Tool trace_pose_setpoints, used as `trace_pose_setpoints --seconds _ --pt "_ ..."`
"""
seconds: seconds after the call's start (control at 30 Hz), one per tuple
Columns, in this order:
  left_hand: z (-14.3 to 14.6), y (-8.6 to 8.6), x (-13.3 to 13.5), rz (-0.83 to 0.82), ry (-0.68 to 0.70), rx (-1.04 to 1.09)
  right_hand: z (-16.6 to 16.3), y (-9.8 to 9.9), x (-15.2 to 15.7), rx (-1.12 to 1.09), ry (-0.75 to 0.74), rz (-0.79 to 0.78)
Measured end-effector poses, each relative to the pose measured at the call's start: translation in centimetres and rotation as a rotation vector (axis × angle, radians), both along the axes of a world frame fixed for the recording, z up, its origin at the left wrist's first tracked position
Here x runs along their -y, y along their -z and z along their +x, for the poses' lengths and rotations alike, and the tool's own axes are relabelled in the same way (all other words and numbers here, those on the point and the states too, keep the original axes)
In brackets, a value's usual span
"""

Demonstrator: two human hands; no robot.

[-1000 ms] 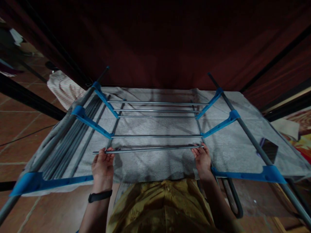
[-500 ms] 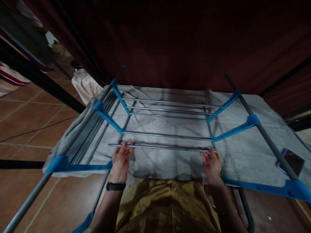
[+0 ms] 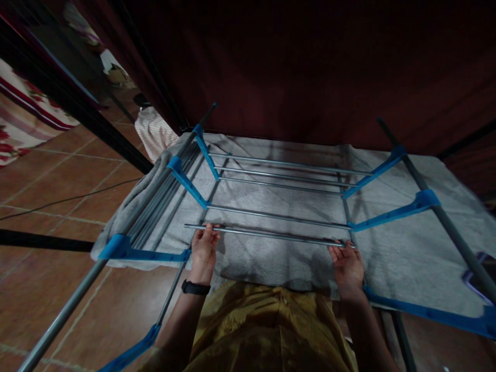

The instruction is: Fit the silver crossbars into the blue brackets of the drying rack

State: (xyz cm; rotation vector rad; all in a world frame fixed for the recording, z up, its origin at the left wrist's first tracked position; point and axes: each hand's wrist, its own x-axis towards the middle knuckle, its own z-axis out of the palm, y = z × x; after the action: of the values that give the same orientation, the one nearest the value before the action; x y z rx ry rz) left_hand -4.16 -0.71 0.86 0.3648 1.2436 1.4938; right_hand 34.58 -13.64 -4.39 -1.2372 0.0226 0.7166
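Observation:
A thin grey metal rod point(image 3: 267, 234) lies level across both hands. My left hand point(image 3: 204, 248) pinches it a little in from its left end, thumb on top. Close to the right end, my right hand point(image 3: 346, 261) grips the same rod. Just beyond it stands a rack frame of grey tubes with blue plastic brackets point(image 3: 188, 182) on the left and matching blue brackets point(image 3: 393, 211) on the right. Several crossbars, such as the nearest one point(image 3: 277, 217), span between the two sides. The held rod is apart from that crossbar.
A grey blanket point(image 3: 263, 263) covers the surface under the rack. Several loose tubes point(image 3: 165, 194) lie along its left side. A phone point(image 3: 480, 276) rests at the right edge. A dark red curtain point(image 3: 279, 72) hangs behind; the tiled floor point(image 3: 58, 186) shows at left.
The view has shifted, so the rack and both hands appear farther right. Both hands keep their hold on the rod, with little visible movement relative to the rack.

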Motion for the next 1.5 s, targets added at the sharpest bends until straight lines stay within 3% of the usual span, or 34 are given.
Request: trace_pose_setpoints --seconds 0.33,0.7,1.2,1.5 --pt "2.0 0.1 1.4 -0.011 0.151 0.065 -0.1 0.0 -0.2 0.011 -0.027 0.034" --pt "3.3 0.2 1.9 -0.073 0.112 0.07 -0.3 0.4 -0.5 -0.038 -0.081 0.023" --pt "4.6 0.3 2.6 -0.078 0.288 0.108 -1.0 -0.3 -0.4 -0.026 -0.137 0.029" --pt "5.7 0.3 3.0 -0.074 0.292 0.077 -1.0 -0.2 -0.3 -0.071 -0.124 0.016"
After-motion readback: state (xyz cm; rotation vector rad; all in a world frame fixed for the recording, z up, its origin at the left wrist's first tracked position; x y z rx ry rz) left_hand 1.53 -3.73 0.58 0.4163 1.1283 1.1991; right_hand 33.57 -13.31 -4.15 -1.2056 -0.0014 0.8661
